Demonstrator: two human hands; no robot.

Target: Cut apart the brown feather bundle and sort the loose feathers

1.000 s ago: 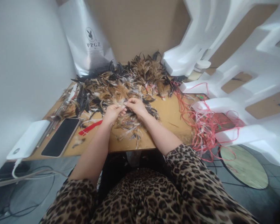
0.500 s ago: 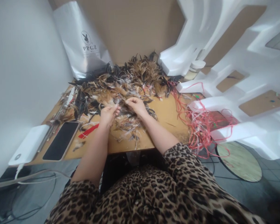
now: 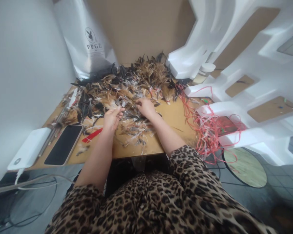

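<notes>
My left hand (image 3: 112, 118) is closed in a pinch over the near side of the pile, with a pale tan feather (image 3: 111, 103) at its fingertips. Just to its right, my right hand (image 3: 146, 108) reaches palm down into the loose feathers (image 3: 129, 112); its fingers are curled together and their tips are partly hidden, so what they grip is unclear. Brown, black and tan feathers spread across the table beyond both hands, with a thicker brown bunch (image 3: 152, 73) at the back. Small feather scraps (image 3: 134, 130) lie on the near side.
Left of my arms lie a phone (image 3: 63, 144), a white power bank (image 3: 30, 148) with a cable, and a red strip (image 3: 92, 135). A silver bag (image 3: 92, 61) stands behind. Rightward are tangled pink strings (image 3: 210, 130), white foam pieces (image 3: 234, 139), a jar (image 3: 204, 73) and a round stool (image 3: 244, 167).
My right hand has moved slightly right and away from my left, lowering its fingers into the feathers. My left hand keeps its pinch in nearly the same place.
</notes>
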